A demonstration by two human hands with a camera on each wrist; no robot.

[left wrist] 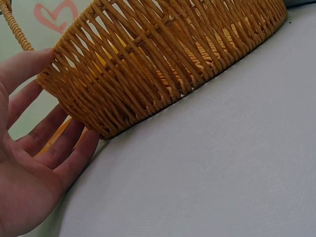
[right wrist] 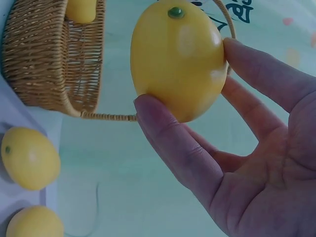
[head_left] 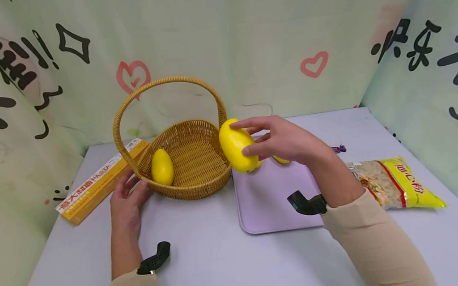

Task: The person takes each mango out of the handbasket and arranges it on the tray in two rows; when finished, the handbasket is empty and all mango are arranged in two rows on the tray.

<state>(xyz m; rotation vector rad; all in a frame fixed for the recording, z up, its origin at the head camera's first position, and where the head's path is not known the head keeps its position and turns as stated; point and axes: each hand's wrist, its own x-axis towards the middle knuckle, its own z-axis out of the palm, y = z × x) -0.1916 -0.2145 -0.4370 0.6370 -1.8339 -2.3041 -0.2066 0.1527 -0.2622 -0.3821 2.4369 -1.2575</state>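
Note:
My right hand (head_left: 279,139) pinches a smooth yellow mango (head_left: 235,147) between thumb and fingers, raised beside the basket's right rim. A small green stem end shows on it in the right wrist view. The wicker basket (head_left: 204,190) with a tall arched handle stands on the table, and another yellow mango (head_left: 162,167) lies inside at its left. My left hand (head_left: 128,205) holds the basket's left side, with the thumb at the rim and the fingers against the outer wall. Further mangoes (right wrist: 30,158) lie on the lilac tray (head_left: 274,206), mostly hidden in the head view.
An orange pasta box (head_left: 95,182) lies left of the basket, partly behind it. Right of the tray are a yellow-ended clear food bag (head_left: 397,183) and a small purple-wrapped item (head_left: 339,148). A printed curtain hangs behind the white table.

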